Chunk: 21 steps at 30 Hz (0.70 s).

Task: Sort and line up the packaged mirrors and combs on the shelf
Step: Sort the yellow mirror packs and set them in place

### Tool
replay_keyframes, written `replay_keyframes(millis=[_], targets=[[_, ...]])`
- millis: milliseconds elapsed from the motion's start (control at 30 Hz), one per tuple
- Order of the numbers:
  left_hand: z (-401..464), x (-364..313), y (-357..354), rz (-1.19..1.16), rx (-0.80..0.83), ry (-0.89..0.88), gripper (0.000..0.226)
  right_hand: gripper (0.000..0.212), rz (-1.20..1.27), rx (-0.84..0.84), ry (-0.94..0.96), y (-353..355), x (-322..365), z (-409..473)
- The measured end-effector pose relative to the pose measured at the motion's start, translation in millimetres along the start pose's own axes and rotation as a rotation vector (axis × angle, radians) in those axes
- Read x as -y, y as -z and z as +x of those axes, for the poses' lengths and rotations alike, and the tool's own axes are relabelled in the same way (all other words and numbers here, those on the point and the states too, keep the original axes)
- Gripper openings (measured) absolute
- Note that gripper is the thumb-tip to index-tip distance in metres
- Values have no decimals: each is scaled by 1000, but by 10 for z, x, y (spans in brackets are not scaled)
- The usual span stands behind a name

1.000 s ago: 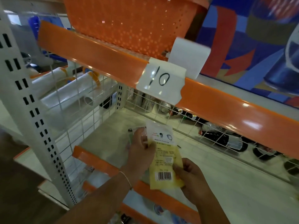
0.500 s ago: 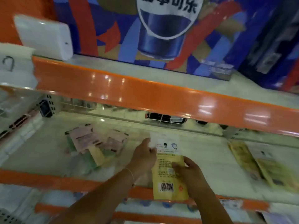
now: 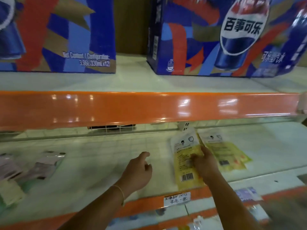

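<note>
Setting a yellow packet [image 3: 186, 163] down under the right hand [image 3: 205, 165], fingers pinching it, just left of two matching packets [image 3: 227, 153] already lying there. Left hand [image 3: 138, 171] hovers loose, holding nothing; beyond it, a jumbled pile [image 3: 33, 166] awaits sorting.

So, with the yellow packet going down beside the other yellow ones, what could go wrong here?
1. The yellow packet overhangs the orange shelf edge; if the right hand lets go now, it may slide off.
2. It lies tilted, its top corner seeming to overlap the yellow packets already on the shelf, so the row could end crooked.
3. The left hand touches nothing, so only one hand steadies the packet.
</note>
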State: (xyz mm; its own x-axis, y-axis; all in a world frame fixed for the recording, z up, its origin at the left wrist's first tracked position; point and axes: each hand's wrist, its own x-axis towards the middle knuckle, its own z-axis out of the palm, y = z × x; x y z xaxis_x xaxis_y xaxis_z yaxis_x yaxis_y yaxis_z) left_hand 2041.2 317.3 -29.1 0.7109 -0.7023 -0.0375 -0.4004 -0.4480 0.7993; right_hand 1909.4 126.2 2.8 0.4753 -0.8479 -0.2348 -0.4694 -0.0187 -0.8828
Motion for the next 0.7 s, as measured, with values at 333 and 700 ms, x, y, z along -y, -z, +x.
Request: replay_keyframes(millis=[333,700], targets=[[172,-360,-376,58,58,-55,43,56,-464,-176,130,513,-82,584],[207,-271,-455,138,-29,-69,43,49,-779,-183,271,261,-63,494]])
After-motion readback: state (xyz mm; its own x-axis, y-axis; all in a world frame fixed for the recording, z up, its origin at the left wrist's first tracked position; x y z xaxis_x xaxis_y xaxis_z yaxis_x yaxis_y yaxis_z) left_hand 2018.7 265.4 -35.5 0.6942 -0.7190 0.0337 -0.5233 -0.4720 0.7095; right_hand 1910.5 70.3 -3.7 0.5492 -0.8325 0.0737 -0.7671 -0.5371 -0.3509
